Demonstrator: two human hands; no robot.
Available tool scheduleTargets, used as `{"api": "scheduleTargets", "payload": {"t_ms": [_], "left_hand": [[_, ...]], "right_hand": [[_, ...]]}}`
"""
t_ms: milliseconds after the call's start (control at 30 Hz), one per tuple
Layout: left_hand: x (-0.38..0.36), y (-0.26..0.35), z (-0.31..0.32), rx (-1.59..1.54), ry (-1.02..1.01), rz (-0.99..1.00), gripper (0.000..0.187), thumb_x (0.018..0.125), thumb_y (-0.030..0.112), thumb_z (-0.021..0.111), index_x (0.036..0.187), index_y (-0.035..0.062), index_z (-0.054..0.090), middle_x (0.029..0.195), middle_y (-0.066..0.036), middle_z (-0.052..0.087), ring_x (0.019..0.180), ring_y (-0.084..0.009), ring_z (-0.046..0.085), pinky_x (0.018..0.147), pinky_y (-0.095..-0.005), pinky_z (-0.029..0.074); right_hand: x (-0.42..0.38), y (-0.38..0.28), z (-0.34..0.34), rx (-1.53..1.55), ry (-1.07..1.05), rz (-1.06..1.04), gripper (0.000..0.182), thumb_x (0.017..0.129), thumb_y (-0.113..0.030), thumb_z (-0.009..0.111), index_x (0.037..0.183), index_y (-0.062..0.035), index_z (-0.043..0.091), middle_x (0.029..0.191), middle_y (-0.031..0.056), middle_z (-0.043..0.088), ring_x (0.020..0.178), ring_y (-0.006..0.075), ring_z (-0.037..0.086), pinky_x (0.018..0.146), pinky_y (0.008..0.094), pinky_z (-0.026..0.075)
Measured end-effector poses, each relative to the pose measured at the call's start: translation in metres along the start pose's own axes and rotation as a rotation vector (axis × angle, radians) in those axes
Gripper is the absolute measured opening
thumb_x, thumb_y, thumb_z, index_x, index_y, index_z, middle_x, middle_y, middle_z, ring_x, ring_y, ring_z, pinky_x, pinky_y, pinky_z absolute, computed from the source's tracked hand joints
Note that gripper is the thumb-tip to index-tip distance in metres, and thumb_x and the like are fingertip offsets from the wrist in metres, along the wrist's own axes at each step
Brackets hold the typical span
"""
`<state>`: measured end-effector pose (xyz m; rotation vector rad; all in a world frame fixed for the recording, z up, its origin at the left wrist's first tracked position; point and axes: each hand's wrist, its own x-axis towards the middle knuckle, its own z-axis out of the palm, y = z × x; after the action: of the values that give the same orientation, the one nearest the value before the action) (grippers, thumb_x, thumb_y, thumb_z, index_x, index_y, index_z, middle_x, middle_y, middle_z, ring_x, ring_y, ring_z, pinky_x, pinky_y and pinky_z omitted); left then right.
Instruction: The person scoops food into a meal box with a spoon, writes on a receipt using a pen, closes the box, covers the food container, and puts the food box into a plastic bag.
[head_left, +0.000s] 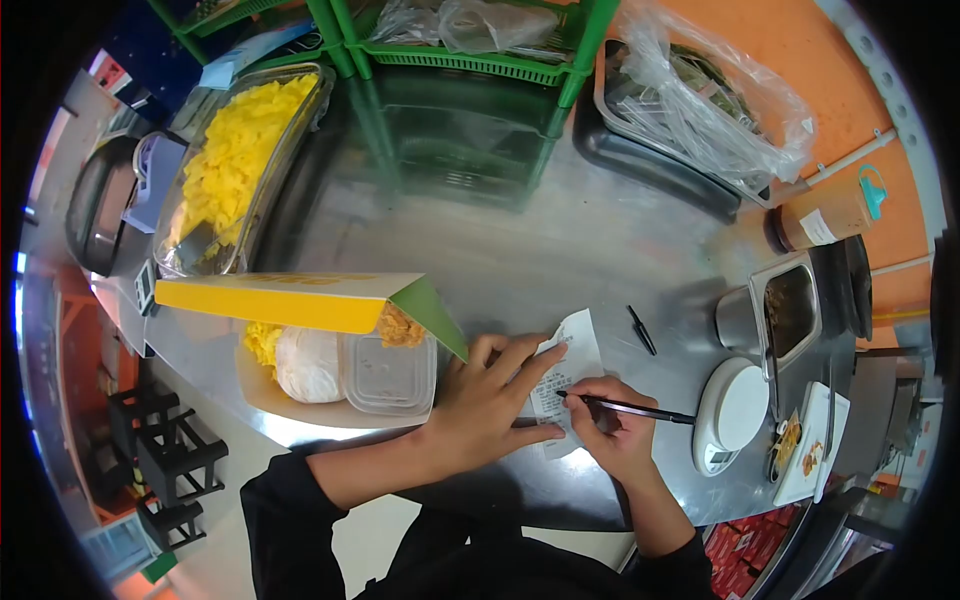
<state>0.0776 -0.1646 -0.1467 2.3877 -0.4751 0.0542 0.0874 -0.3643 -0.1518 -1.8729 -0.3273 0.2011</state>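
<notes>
A printed paper slip [580, 345] lies on the steel table. My left hand [485, 405] rests flat over its left edge with the fingers spread. In my right hand [615, 425] is a black pen [645, 408], its tip touching the printed part of the slip. The pen's cap [641, 330] lies just right of the paper. Left of my left hand stands an open food box [275, 303] with a yellow lid. Inside it are yellow rice [262, 343], a white wrapped bundle [308, 365], a lidded clear container [390, 375] and a fried piece [399, 327].
A tray of yellow rice [240, 150] is at the back left. Green racks [465, 65] stand behind. To the right are a white scale [732, 410], a metal container [785, 310], a bottle [825, 215], a plastic-covered tray [690, 110] and a white board [815, 440].
</notes>
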Motion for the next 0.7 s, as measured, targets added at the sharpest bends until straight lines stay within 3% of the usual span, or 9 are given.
{"api": "scheduleTargets", "payload": {"t_ms": [267,367,467,700], "left_hand": [[0.0,0.0,0.001,0.006,-0.001,0.002,0.082,0.066,0.051,0.078,0.133,0.0123,0.052,0.124,-0.007,0.053,0.101,-0.0265,0.044,0.089,-0.0384,0.035],[0.0,0.0,0.0,0.004,-0.007,0.004,0.082,0.067,0.052,0.078,0.133,0.0118,0.052,0.123,-0.007,0.053,0.101,-0.0267,0.044,0.089,-0.0385,0.035],[0.0,0.0,0.001,0.0,-0.008,0.001,0.081,0.067,0.051,0.078,0.133,0.0118,0.052,0.124,-0.007,0.053,0.101,-0.0267,0.044,0.089,-0.0385,0.035],[-0.001,-0.001,0.001,0.006,0.005,0.009,0.08,0.068,0.052,0.078,0.133,0.0117,0.052,0.124,-0.008,0.052,0.101,-0.0264,0.044,0.088,-0.0382,0.035]], "right_hand": [[0.0,0.005,0.002,-0.049,0.039,-0.031,0.011,0.084,0.005,0.063,0.095,0.003,0.062,0.082,0.0061,0.065,0.071,0.0086,0.059,0.062,0.0198,0.046],[0.0,0.008,0.002,0.115,0.107,-0.047,0.01,0.086,0.0,0.066,0.096,0.0001,0.063,0.081,0.0061,0.064,0.064,0.0077,0.059,0.056,0.0198,0.046],[0.003,-0.005,-0.006,0.384,0.285,0.114,0.013,0.091,-0.002,0.062,0.101,0.0013,0.056,0.084,0.0081,0.064,0.065,0.0073,0.057,0.058,0.0191,0.046],[-0.001,-0.001,-0.002,0.347,0.231,0.087,0.014,0.089,-0.002,0.064,0.101,0.0017,0.057,0.084,0.0066,0.064,0.068,0.0064,0.058,0.057,0.0183,0.045]]}}
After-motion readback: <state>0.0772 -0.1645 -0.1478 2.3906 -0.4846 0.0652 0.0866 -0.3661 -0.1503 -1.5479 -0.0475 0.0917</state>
